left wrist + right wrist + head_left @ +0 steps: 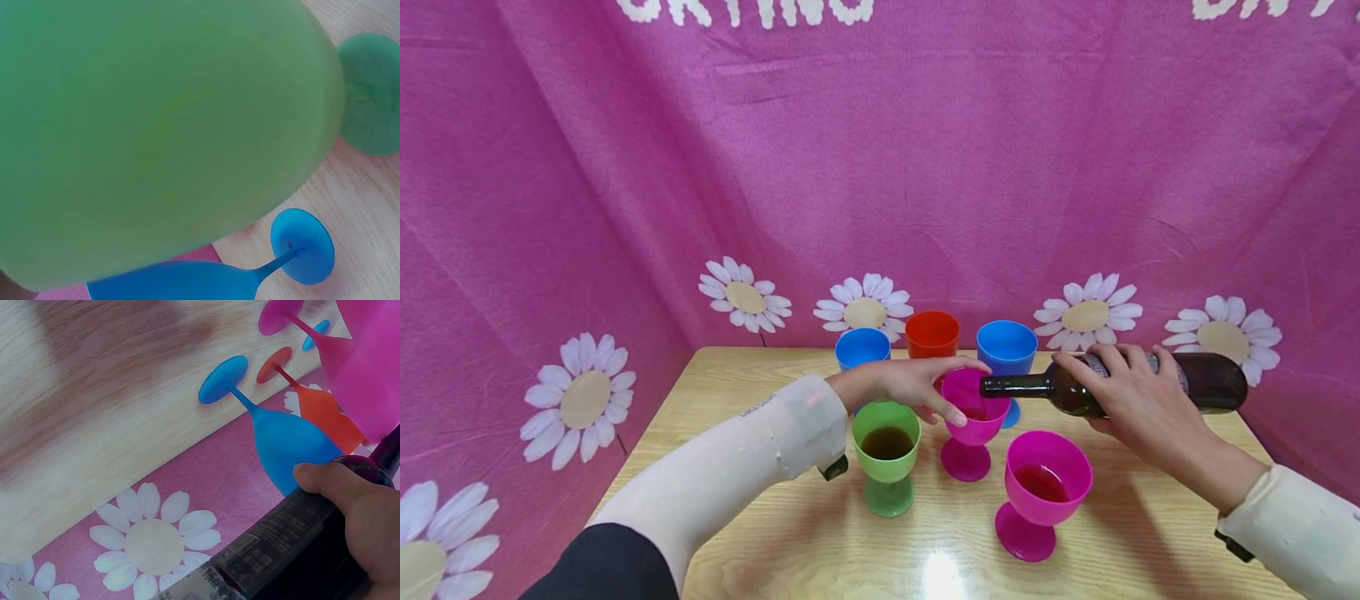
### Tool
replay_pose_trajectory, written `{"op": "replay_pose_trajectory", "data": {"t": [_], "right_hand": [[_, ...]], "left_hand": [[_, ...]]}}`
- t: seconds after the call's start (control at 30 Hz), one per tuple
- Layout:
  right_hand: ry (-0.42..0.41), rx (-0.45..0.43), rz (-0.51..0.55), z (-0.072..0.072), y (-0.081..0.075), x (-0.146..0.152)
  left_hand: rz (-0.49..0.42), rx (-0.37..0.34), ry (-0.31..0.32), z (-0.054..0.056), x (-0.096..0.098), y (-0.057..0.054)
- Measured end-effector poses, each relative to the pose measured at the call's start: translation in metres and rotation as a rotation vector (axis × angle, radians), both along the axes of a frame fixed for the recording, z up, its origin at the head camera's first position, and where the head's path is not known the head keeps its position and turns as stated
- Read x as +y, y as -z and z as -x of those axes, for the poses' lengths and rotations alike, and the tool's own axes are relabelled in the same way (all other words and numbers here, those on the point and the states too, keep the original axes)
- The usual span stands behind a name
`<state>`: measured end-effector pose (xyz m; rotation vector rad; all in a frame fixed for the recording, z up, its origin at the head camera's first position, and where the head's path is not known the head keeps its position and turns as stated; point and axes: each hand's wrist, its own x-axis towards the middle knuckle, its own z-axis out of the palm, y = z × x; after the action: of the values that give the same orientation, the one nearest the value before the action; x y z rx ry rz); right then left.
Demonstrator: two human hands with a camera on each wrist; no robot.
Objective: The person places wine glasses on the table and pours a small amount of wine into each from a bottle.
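In the head view my right hand point(1138, 400) grips a dark glass wine bottle point(1206, 382) lying almost level, its neck pointing left. The bottle's mouth is over a pink goblet point(967, 458) that has red liquid in it. My left hand point(917, 387) holds this goblet by its bowl, thumb on the near side and fingers at the far rim. Close under the left wrist stands a green goblet point(887, 471) with dark liquid; its bowl point(169, 137) fills most of the left wrist view. The right wrist view shows the bottle's label point(275, 544) under the right thumb.
A second pink goblet point(1048, 467) with red liquid stands nearer me on the wooden table point(790, 542). Behind are a blue goblet point(862, 348), a red goblet point(932, 335) and another blue goblet point(1007, 346). A pink cloth point(910, 167) with daisies hangs around the table.
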<state>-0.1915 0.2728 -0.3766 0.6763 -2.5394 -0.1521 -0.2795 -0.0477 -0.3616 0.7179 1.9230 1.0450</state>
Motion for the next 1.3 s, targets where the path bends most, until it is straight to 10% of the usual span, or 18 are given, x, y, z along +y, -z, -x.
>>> {"op": "replay_pose_trajectory", "data": {"t": [1.3], "right_hand": [[0.004,-0.013,0.001,-0.0018,-0.0019,-0.0016]], "left_hand": [[0.005,0.016,0.005,0.0004,-0.0009,0.0006]]}}
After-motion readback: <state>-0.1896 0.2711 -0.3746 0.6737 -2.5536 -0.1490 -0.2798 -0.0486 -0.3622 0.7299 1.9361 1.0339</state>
